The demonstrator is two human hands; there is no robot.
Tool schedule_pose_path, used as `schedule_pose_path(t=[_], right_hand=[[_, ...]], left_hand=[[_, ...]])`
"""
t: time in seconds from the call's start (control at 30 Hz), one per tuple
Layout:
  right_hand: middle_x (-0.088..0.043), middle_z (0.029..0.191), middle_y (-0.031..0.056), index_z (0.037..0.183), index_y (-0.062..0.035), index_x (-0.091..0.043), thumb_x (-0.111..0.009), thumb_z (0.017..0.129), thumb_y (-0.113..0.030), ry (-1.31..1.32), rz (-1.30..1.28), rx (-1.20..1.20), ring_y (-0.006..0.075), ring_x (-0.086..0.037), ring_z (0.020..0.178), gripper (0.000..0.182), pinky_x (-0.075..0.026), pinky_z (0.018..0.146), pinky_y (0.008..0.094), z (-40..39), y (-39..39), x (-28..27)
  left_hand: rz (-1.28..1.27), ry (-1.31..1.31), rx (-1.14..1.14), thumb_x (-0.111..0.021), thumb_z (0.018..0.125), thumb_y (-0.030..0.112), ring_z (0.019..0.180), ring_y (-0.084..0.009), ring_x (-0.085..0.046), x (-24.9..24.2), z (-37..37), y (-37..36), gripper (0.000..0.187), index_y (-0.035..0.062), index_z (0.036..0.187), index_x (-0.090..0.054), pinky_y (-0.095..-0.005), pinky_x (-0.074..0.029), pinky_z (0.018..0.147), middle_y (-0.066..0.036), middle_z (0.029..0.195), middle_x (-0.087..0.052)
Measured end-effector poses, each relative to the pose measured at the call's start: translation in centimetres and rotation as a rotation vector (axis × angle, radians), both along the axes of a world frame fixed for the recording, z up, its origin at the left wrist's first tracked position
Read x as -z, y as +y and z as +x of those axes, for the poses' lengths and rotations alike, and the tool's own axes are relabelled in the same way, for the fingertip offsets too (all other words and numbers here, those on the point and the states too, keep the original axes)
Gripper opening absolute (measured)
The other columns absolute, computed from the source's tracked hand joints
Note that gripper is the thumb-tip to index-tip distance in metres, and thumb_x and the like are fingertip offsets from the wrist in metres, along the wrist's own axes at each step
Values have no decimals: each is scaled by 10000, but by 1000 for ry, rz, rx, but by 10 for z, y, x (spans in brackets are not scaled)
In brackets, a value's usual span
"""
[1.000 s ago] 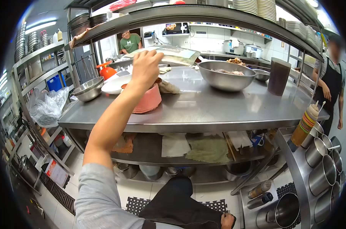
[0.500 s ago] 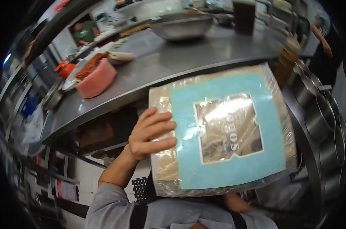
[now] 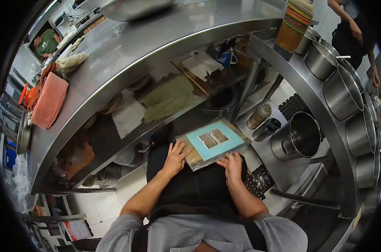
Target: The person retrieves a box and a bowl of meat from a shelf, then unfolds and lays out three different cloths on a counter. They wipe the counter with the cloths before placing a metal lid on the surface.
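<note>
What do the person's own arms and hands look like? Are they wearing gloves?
No gloves: the left hand and right hand are bare, and I see no watch or bracelet. The short grey sleeves leave the forearms bare. Dark straps run over the grey top.

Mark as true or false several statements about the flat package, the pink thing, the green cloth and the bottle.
1. The left hand and right hand both touch the flat package. True.
2. The package lies on the countertop. False: it is partly over the dark apron.
3. The pink thing is on the countertop. True.
4. The green cloth hangs from the wall. False: it lies on the shelf under the countertop.
</note>
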State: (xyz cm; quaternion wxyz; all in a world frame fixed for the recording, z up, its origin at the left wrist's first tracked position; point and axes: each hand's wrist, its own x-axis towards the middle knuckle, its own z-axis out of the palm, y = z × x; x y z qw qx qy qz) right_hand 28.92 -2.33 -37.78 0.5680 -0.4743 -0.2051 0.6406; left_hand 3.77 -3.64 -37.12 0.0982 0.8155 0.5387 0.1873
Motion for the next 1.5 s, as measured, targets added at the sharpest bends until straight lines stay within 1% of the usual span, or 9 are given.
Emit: schedule_pose_path(t=[0.43, 0.53, 0.63, 0.93, 1.07, 1.13, 1.33, 1.47, 1.5], right_hand=[[-575, 771, 82, 980, -7, -519, -479, 844, -72, -46, -17, 90, 147, -524, 527, 156, -473, 439, 270, -42, 36, 10], [-573, 768, 66, 979, -11, -518, -487, 869, -82, 1, 50, 13, 151, -522, 519, 134, -477, 438, 283, -57, 96, 12], [-579, 766, 74, 983, 1, -511, -512, 893, -116, -94, 121, -17, 164, -546, 501, 148, -486, 420, 277, -68, 141, 13], [-639, 854, 139, 1282, 106, -411, -594, 903, -267, -377, 101, 8, 187, -644, 649, 562, -541, 506, 279, -63, 151, -6], [-653, 870, 136, 1286, 22, -488, -629, 877, -370, -670, 29, -296, 152, -636, 635, 584, -528, 517, 275, -31, 117, 10], [-657, 827, 113, 1244, -25, -542, -627, 879, -366, -713, -101, -395, 135, -622, 594, 507, -517, 506, 266, -16, 85, 24], [-673, 759, 93, 1020, -18, -639, -565, 920, -299, -1025, -184, -570, 147, -647, 602, 308, -536, 565, 281, 18, -11, 36], [-675, 760, 104, 979, 3, -654, -579, 909, -256, -994, -241, -598, 163, -656, 613, 278, -537, 601, 313, 44, -53, 9], [-676, 750, 103, 962, 11, -658, -585, 904, -244, -906, -253, -581, 160, -657, 615, 271, -533, 599, 320, 48, -66, -1]], left_hand=[[-74, 80, -399, -583, 805, 190, 1303, -372, -347, -4, -14, -62, 476, -6, 1229, -489, -579, -191, 1067, -187, 1303, -461], [-163, -185, -386, -569, 846, 212, 1288, -358, -386, 18, -26, -35, 567, -18, 1339, -410, -548, -202, 1082, -199, 1301, -486], [-815, -1942, -514, -564, 904, 248, 1185, -305, -501, 4, -14, 22, 612, 70, 1416, -281, -448, -429, 964, -155, 1321, -482], [-619, -2201, -552, -535, 847, -72, 1007, -272, -618, 32, 12, 160, 250, -114, 1093, -554, -363, -529, 869, -157, 1090, -616], [-338, -950, -350, -541, 896, 84, 1038, -299, -608, 77, 0, 187, 296, -13, 1172, -587, -402, -491, 876, -163, 1149, -627], [-456, -80, -451, -546, 900, 230, 1088, -325, -580, -11, 19, 186, 358, 40, 1200, -592, -407, -451, 917, -161, 1158, -627], [-251, -89, -59, -515, 902, 405, 1125, -324, -536, 287, -19, 294, 529, 36, 1282, -516, -424, -443, 914, -149, 1275, -552], [-931, -1250, -385, -585, 882, 309, 925, -215, -614, 210, -45, 242, 385, 92, 1199, -556, -337, -497, 777, -67, 1078, -614], [-989, -753, -399, -625, 818, 345, 1035, -250, -578, 162, -51, 215, 481, 83, 1218, -561, -366, -475, 846, -89, 1168, -592]])
